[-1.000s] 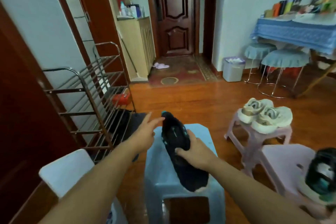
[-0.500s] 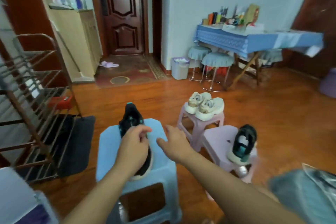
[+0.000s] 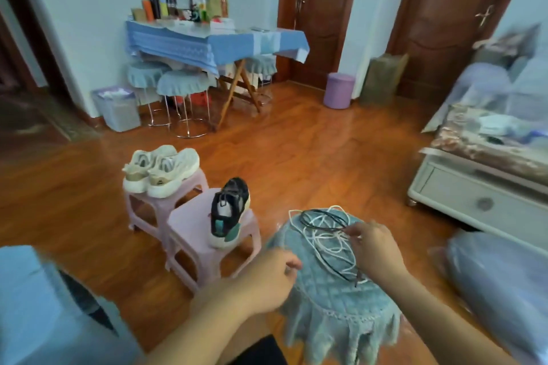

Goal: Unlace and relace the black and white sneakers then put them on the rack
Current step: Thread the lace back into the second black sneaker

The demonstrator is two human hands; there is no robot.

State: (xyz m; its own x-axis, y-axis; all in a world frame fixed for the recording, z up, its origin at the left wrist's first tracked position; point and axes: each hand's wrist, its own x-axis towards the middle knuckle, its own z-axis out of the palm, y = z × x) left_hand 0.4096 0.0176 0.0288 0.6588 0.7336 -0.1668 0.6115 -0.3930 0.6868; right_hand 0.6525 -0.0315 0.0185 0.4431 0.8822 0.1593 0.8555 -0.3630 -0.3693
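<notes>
1. A round stool with a quilted teal fabric cover (image 3: pixel 335 293) stands on the orange-brown wooden plank floor (image 3: pixel 311 157); a tangle of white and black shoelaces (image 3: pixel 324 238) lies on its top.
2. Just left of the teal stool stands a pink plastic square stool (image 3: pixel 189 222), bearing one black-and-white sneaker with a teal heel patch (image 3: pixel 229 210) at its right edge.
3. Behind and left of that one, touching it, a second pink plastic stool (image 3: pixel 166 204) carries a pair of cream chunky sneakers (image 3: pixel 161 169).
4. Far left of the teal stool, a pale blue plastic stool (image 3: pixel 32 305) shows, blurred.
</notes>
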